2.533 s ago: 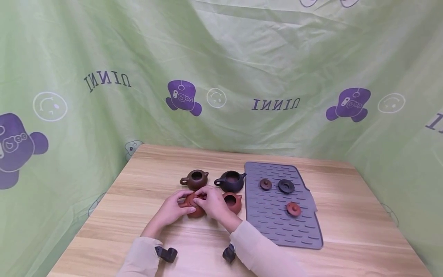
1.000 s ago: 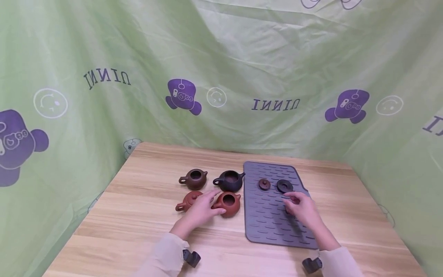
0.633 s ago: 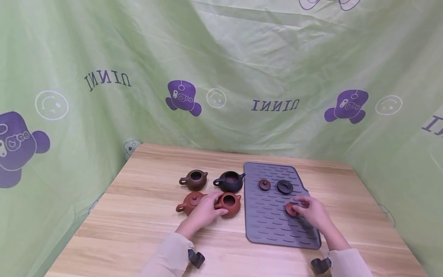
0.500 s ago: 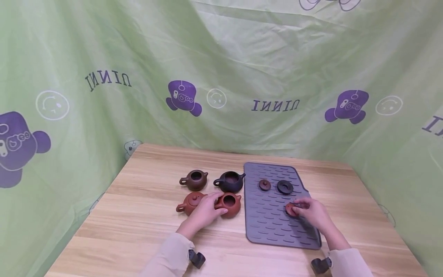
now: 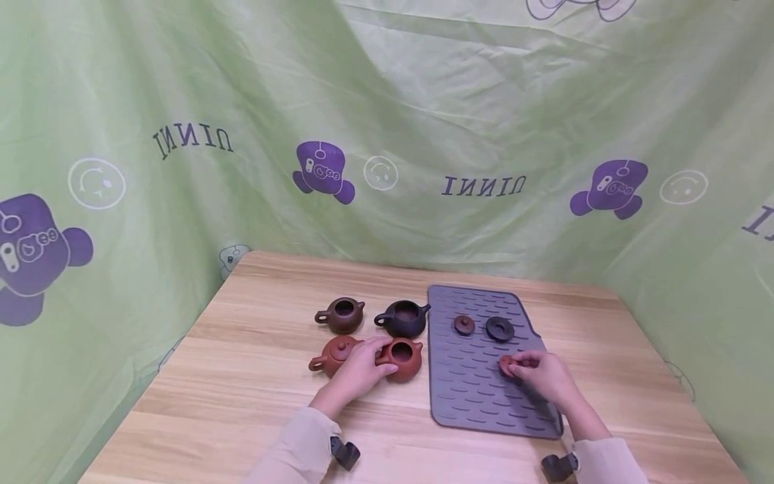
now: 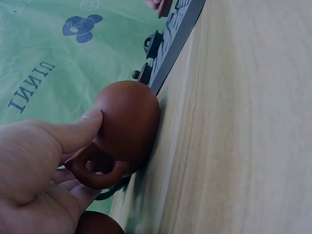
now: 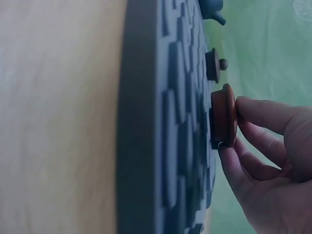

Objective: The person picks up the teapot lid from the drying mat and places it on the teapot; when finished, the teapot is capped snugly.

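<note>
My left hand [image 5: 361, 370] holds the open red-brown clay teapot [image 5: 408, 367] at its handle side. In the left wrist view, the thumb presses the teapot's body [image 6: 129, 122] and the other fingers reach behind the handle. My right hand [image 5: 551, 378] pinches a red-brown teapot lid [image 5: 505, 366] at the grey mat [image 5: 465, 407]. The right wrist view shows the thumb at the lid's [image 7: 224, 117] lower rim and a finger at its upper side; the knob is hidden. Left of my left hand stands another red-brown teapot [image 5: 332, 355], lid on, partly covered by the hand.
Behind the red-brown pair stand a brown teapot [image 5: 347, 325] and a black teapot [image 5: 406, 328], both lidless. A small brown lid [image 5: 464, 325] and a black lid [image 5: 500, 329] lie on the mat's far half. A green patterned curtain [image 5: 411, 222] surrounds the wooden table.
Both hands left the now-lidded teapot. My left hand moved right to the neighbouring teapot; my right hand went to the mat and took hold of the red-brown lid, now slightly tilted.
</note>
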`<state>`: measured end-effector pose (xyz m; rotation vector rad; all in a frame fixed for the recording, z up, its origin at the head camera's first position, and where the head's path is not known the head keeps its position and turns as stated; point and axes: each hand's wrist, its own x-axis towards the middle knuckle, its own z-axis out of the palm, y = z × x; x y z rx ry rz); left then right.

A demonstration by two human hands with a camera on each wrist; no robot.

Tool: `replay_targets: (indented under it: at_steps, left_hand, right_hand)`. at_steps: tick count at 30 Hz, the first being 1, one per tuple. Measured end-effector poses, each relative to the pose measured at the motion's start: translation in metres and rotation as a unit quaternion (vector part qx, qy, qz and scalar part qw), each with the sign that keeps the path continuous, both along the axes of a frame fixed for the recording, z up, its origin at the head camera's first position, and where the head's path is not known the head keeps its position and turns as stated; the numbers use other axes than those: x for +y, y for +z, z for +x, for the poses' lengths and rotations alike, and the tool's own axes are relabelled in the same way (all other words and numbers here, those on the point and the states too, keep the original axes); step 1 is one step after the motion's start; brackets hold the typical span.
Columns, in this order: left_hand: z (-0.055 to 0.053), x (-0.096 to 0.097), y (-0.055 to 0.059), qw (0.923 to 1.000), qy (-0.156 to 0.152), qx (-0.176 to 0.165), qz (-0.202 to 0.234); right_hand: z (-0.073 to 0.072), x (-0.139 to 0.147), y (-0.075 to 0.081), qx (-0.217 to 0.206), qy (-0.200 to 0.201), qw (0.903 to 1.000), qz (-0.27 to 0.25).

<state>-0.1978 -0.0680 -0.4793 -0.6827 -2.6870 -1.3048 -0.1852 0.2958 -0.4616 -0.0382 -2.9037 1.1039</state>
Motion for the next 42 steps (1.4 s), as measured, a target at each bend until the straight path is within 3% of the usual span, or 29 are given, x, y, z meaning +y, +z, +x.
replay_targets:
  at_steps: [15,23,42]
  left_hand:
    - [0.001,0.001,0.004,0.9996,0.005,-0.027,0.001]
    - [-0.001,0.0,0.005,0.9994,0.004,-0.036,-0.001]
    - [-0.002,-0.001,0.006,0.9984,-0.005,-0.053,0.017]
  right_hand:
    - [-0.013,-0.037,0.021,0.043,0.024,0.9986,-0.018]
    - [-0.019,-0.061,0.03,0.039,0.039,0.998,-0.03]
    - [-0.025,-0.152,0.031,0.073,0.089,0.9893,-0.09]
